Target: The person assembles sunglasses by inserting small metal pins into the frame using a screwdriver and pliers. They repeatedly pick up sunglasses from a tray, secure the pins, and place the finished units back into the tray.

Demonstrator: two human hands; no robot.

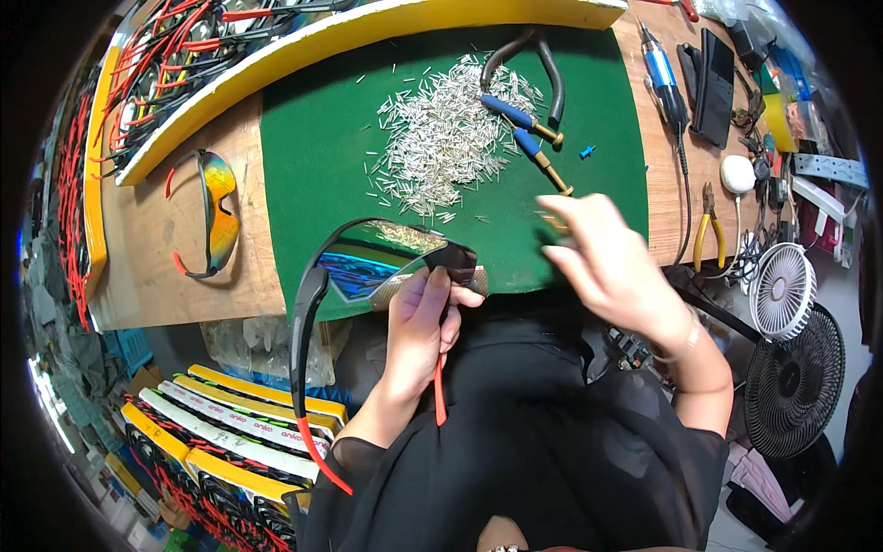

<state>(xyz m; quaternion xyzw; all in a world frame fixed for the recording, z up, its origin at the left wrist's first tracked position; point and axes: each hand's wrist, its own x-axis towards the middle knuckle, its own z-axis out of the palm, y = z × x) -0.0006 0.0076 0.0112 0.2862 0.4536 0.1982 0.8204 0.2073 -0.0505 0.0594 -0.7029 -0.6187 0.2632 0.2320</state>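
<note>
My left hand (425, 322) grips a pair of wraparound sunglasses (317, 294) at one end of the frame, above the mat's near edge. The glasses have a black frame, a mirrored lens and red temple tips; one temple hangs down to the left. To the right, my right hand (607, 267) hovers over the green mat with bent fingers. A small blurred brass-coloured thing (552, 220) shows between its thumb and forefinger, mostly hidden. Close by lie two blue-handled screwdrivers (543, 160) with brass ends. A heap of small silver pins (441, 138) spreads over the mat (317, 184).
Dark-handled pliers (556, 83) lie at the heap. A second pair of sunglasses (219, 216) rests left. A yellow-edged tray (368, 32) of frames borders the back. At right are a corded blue tool (660, 74), yellow-handled cutters (708, 225) and fans (782, 293).
</note>
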